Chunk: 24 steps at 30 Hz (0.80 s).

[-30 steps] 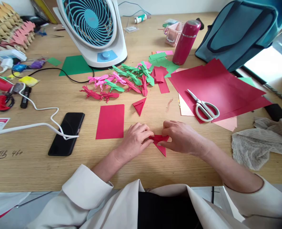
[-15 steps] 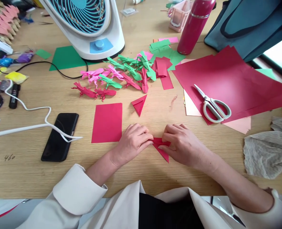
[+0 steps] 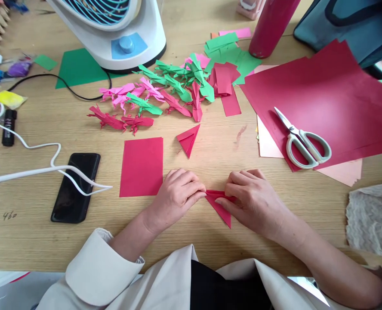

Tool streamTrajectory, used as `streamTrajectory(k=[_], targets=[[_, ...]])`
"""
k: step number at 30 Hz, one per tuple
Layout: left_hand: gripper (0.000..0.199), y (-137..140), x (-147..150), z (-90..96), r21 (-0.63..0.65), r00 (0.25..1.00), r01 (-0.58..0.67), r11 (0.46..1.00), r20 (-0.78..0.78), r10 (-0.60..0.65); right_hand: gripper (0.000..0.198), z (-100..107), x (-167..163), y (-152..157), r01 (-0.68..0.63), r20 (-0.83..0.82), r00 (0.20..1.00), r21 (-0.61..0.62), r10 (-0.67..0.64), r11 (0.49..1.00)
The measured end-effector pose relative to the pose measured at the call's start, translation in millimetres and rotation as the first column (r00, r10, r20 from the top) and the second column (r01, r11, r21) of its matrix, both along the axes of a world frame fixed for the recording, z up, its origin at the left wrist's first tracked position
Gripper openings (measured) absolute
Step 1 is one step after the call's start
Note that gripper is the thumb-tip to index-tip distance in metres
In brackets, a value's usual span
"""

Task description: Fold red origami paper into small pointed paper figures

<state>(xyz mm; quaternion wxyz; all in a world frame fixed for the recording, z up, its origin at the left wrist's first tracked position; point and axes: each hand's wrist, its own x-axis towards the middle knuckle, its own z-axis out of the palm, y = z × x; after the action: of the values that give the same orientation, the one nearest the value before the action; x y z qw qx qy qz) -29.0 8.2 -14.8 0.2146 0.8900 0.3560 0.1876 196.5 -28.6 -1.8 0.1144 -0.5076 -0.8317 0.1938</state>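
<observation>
Across the whole view spreads a table (image 3: pixel 29 241) of pale, grained wood, its near edge just before the person's cream coat (image 3: pixel 100 267). Over its right side lie broad red sheets (image 3: pixel 346 107), overlapping. At the back left stands a fan (image 3: pixel 146 38), cut off by the frame; at the back right, a blue bag (image 3: pixel 368 36), with a red flask (image 3: pixel 270 30) left of it. A crumpled cloth (image 3: pixel 373 224) lies by the right edge.

Near the table's front middle, the left hand (image 3: pixel 180 189) pinches one corner of a folded red paper (image 3: pixel 221 211), and the right hand (image 3: pixel 255 200) grips its other side, thumb against it; its point aims toward the person. Left of them rests a phone (image 3: pixel 70 202), a white cable (image 3: pixel 26 174) across it. Scissors (image 3: pixel 307 148) lie on the sheets. Beyond the hands lie a red triangle (image 3: pixel 189 140) and small paper figures (image 3: pixel 180 88), green, pink and red. Far left: a black marker (image 3: pixel 8 129), then handwriting (image 3: pixel 8 216) on the wood.
</observation>
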Motion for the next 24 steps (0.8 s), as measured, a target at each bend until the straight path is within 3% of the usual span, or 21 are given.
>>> streamTrajectory(k=[24], targets=[[0.014,-4.6,8.1,2.0,0.022,0.982,-0.090,0.996,-0.166,0.092,0.031,2.0,-2.8,0.8,0.046,0.017,0.999,0.015,-0.046,0.999]])
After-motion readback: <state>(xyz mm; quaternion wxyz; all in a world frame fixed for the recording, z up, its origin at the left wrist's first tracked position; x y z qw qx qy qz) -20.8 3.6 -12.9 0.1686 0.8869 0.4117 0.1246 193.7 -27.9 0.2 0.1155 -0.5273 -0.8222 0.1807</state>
